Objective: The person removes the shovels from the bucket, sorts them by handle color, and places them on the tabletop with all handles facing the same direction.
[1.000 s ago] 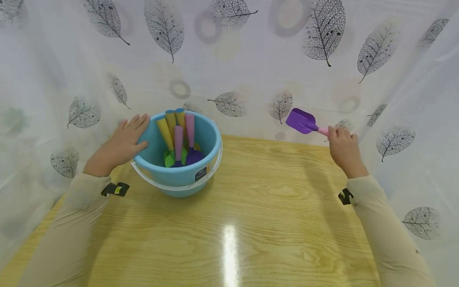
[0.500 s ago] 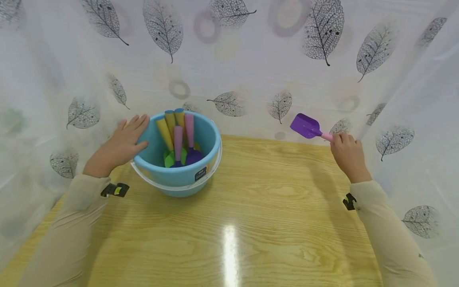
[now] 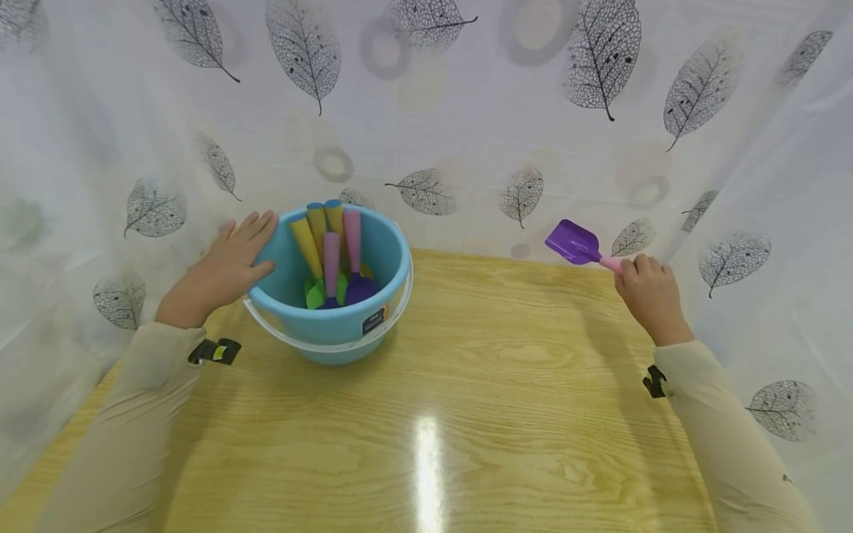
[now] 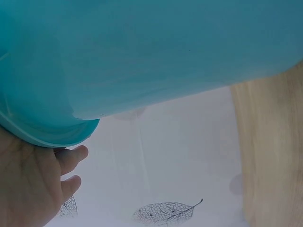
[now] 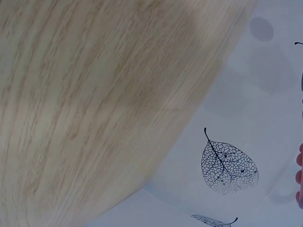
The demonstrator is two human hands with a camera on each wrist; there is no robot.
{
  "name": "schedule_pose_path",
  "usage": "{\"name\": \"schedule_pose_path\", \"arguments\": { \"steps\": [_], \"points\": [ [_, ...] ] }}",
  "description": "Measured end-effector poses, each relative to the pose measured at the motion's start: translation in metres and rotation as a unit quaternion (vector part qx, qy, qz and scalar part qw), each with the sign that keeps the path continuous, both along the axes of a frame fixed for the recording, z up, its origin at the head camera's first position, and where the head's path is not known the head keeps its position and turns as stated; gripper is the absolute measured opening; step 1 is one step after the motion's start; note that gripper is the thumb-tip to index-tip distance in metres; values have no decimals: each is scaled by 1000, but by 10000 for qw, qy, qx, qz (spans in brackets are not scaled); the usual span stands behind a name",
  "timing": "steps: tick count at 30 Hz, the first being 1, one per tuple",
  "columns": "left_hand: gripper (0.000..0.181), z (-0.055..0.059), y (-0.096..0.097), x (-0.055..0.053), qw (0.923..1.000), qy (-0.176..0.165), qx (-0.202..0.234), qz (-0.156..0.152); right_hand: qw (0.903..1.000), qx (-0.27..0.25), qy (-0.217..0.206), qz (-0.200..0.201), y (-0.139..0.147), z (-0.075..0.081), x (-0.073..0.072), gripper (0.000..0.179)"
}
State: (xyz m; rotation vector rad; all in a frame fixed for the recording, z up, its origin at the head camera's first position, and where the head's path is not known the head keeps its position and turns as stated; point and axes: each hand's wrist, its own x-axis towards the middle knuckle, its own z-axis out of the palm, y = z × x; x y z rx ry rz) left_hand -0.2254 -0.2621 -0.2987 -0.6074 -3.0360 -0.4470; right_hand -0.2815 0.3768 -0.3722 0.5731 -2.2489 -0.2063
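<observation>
A light blue bucket (image 3: 340,329) stands on the table at the left, its white handle hanging down in front. Inside it several toy tools stand with yellow handles (image 3: 305,244) and pink handles (image 3: 331,266) pointing up. My left hand (image 3: 223,270) rests on the bucket's left rim with fingers extended; the left wrist view shows the palm against the rim of the bucket (image 4: 165,52). Over the table's back right, my right hand (image 3: 649,296) grips a toy shovel by its pink handle. The shovel's purple blade (image 3: 573,242) points left, held up in the air.
The wooden table (image 3: 506,414) runs back to a white curtain (image 3: 466,96) printed with leaves. The curtain also hangs close on both sides. A bright light reflection lies on the table's front middle.
My right hand has moved a little right and down, carrying the toy shovel with it. The left hand and the bucket have not visibly moved.
</observation>
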Motion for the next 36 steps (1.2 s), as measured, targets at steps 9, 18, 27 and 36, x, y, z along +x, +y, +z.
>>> {"name": "schedule_pose_path", "arguments": {
  "steps": [9, 18, 27, 36],
  "points": [
    [68, -1, 1, -1, 10000, 0, 55, -21, 9992, -246, -41, -308, 9, -5, 7, 21],
    [67, -2, 1, -1, 9999, -34, 93, -20, 9940, -594, -421, -816, 25, -17, 9, 22],
    [67, -2, 2, 0, 9999, -49, 130, -21, 9896, -893, -366, -1065, 33, -23, 14, 21],
    [67, -2, 1, -1, 9998, 18, 178, -12, 9834, -1105, -428, -1373, 38, -29, 19, 24]
  ]
}}
